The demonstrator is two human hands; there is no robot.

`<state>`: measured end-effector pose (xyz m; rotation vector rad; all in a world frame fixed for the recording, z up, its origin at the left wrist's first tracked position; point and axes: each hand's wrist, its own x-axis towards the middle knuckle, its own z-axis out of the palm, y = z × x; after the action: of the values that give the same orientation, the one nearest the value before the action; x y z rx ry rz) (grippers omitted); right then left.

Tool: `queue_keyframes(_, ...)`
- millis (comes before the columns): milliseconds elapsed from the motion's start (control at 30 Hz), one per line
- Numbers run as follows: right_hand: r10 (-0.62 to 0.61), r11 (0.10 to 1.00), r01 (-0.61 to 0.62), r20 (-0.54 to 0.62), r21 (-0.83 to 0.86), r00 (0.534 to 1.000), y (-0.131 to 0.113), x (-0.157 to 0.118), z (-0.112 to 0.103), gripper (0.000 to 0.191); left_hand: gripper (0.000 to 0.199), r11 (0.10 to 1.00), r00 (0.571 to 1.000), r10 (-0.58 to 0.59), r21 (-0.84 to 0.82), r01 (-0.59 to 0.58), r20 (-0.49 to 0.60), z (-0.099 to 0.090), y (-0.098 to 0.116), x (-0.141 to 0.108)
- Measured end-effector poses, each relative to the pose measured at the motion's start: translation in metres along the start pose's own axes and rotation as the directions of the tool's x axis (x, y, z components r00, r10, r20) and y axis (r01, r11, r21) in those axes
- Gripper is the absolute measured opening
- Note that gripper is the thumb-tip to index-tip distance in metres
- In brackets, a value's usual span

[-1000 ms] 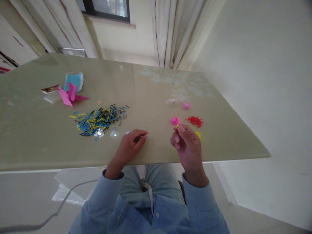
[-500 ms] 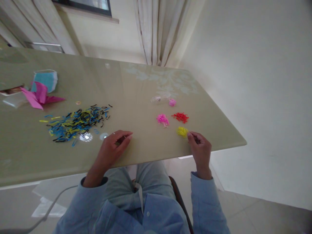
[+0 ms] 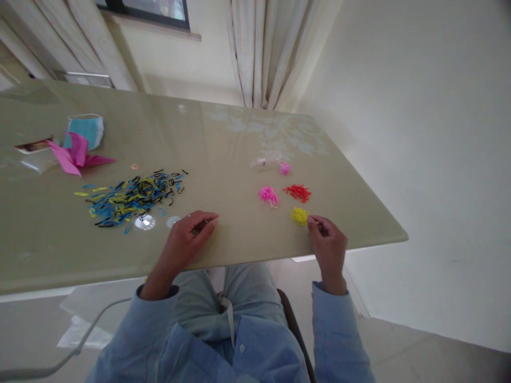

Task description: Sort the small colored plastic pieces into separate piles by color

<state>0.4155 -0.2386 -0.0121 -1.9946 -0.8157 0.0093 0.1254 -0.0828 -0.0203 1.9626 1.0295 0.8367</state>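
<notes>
My left hand (image 3: 190,233) rests over the table near its front edge, thumb and forefinger tips brought together. Anything between them is too small to make out. My right hand (image 3: 328,239) is closed in a pinch at the right edge of a small pile of yellow rubber bands (image 3: 298,215), its fingertips touching or nearly touching the pile. What it pinches cannot be made out. Just beyond lie a pile of pink rubber bands (image 3: 268,196) and a pile of red rubber bands (image 3: 297,192). To the left of my left hand spreads a larger mixed heap of black, blue and yellow bands (image 3: 138,197).
A clear plastic container (image 3: 265,160) lies behind the small piles, beside a pink ring-like item (image 3: 285,168). At the left are a pink folded-paper shape (image 3: 79,154), a blue face mask (image 3: 85,130) and a clear packet (image 3: 40,161). The table's front edge (image 3: 247,263) runs before my lap.
The view has shifted slightly, so things on the table appear a little further right. Both hands keep nearly the same place and pose.
</notes>
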Motion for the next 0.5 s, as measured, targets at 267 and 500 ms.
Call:
queue_keyframes(267,-0.235,0.963,0.19,0.255,0.189,0.938,-0.04,-0.037,0.029,0.042,0.021,0.998,0.998,0.065,0.005,-0.065,-0.019,0.001,0.005,-0.001)
queue_keyframes(500,-0.254,0.963,0.208,0.334,0.169,0.908,-0.047,-0.033,0.048,0.065,0.019,0.996,0.998,0.03,-0.085,-0.034,-0.054,-0.007,0.006,-0.008)
